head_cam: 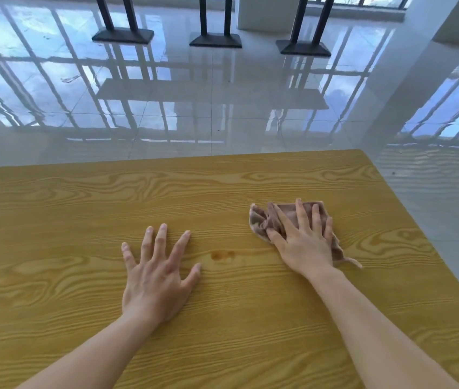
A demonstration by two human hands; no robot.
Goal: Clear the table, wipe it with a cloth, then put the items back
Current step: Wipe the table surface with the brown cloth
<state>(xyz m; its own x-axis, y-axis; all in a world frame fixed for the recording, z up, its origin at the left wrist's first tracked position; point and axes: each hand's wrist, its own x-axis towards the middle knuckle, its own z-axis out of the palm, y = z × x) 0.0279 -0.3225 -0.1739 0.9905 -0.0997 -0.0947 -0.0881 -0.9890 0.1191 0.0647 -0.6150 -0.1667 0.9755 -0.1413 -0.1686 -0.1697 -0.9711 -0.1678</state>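
A crumpled brownish-pink cloth [262, 220] lies on the yellow wood-grain table [82, 209], towards its right side. My right hand [304, 240] presses flat on top of the cloth, fingers spread over it. My left hand [158, 270] rests palm-down on the bare tabletop near the middle, fingers apart and holding nothing. A small brownish stain [222, 254] marks the wood between my two hands. No other items are on the visible part of the table.
The table's far edge [166, 161] and right edge [419, 226] drop off to a glossy white tiled floor [222, 108]. Three black metal stand bases [215, 40] stand on the floor further away.
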